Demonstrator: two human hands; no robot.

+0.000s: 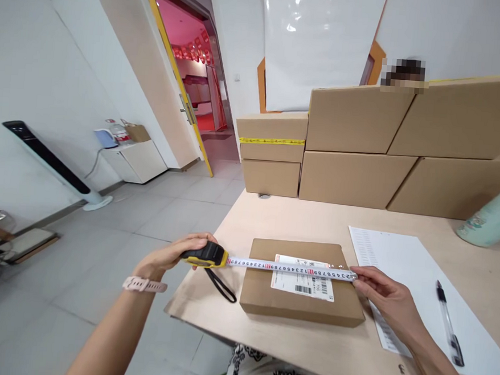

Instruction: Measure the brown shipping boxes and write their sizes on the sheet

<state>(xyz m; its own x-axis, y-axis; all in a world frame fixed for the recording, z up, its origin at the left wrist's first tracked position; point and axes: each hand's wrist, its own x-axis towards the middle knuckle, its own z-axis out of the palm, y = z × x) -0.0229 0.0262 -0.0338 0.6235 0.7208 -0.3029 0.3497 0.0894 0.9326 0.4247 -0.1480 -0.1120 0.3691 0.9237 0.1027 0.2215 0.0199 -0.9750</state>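
Left of the flat, rectangular brown cardboard box (301, 310), which lies on the pale wood-look table (205, 298), the left hand (181, 251), with a pale pink wristband (144, 284), has its fingers closed around a black-and-yellow tape measure (206, 255); a black loop strap (222, 287) hangs from it near the box's left side. The white metal blade (257, 264) stretches over the box's top, crossing a white printed paper label (281, 281). Behind the box stand larger, stacked brown cardboard boxes (353, 180). At the box's right edge, the right hand (390, 297) pinches the blade's end between thumb and fingers. Right of the box lie a white paper sheet (415, 273) and, on it, a clear, black-capped plastic pen (449, 321); farther right and behind stands a mint-green tumbler with a pink lid (492, 216).
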